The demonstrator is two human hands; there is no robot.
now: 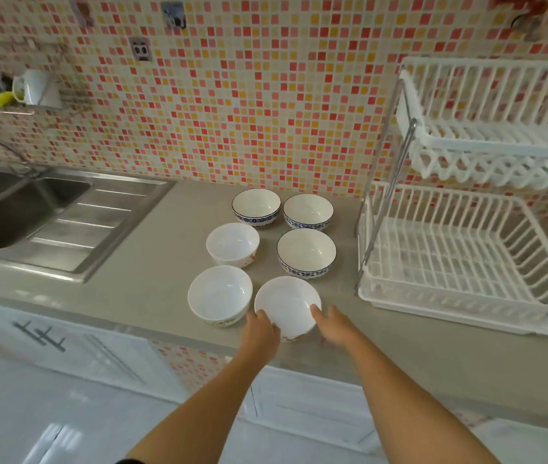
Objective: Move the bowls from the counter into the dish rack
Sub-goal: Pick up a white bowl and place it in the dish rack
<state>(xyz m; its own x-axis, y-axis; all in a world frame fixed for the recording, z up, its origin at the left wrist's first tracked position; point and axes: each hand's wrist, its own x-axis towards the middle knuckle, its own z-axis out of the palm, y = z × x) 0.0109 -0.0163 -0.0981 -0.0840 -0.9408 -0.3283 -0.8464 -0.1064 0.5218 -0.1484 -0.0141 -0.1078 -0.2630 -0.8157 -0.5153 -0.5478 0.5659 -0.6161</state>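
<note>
Both hands, left hand (260, 329) and right hand (334, 326), are closing their fingers around the nearest white bowl (286, 306) at the counter (152, 262) edge, first of six. Next it's needing a lift over to the empty dish rack (460, 262).

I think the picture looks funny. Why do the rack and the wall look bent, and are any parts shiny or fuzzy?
Head view: the wide lens bows straight lines, so the dish rack and the tiled wall curve near the edges. Light glints inside the bowls, like the tilted white bowl both hands hold. The shelf with cups at far left looks fuzzy.
</note>
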